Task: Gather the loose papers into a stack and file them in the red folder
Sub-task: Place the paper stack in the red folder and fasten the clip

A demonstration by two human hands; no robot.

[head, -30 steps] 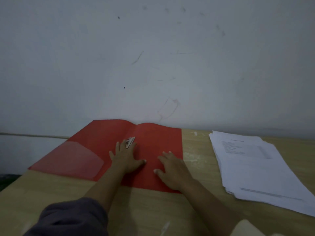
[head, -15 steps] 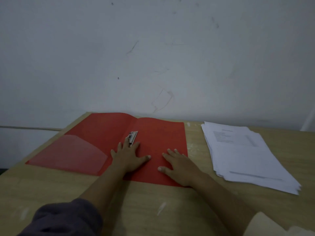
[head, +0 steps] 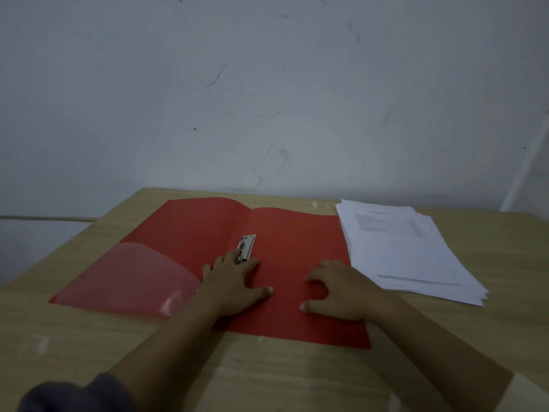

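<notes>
Now the red folder [head: 297, 263] lies open and flat on the wooden table [head: 267, 376], and the stack of papers [head: 407, 248] sits just beyond its right edge, gathered but not yet filed. Over the last second the folder and both hands have barely shifted; mainly the view has dipped, showing more table. The left hand [head: 234, 281] presses spread on the spine, fingertips touching the metal clip [head: 247, 246]. The right hand [head: 341, 292] rests palm-down on the right leaf, fingers slightly curled, holding nothing. A clear pocket [head: 127, 278] lies left of the left hand. Gathering looks done; lifting the clip seems next.
</notes>
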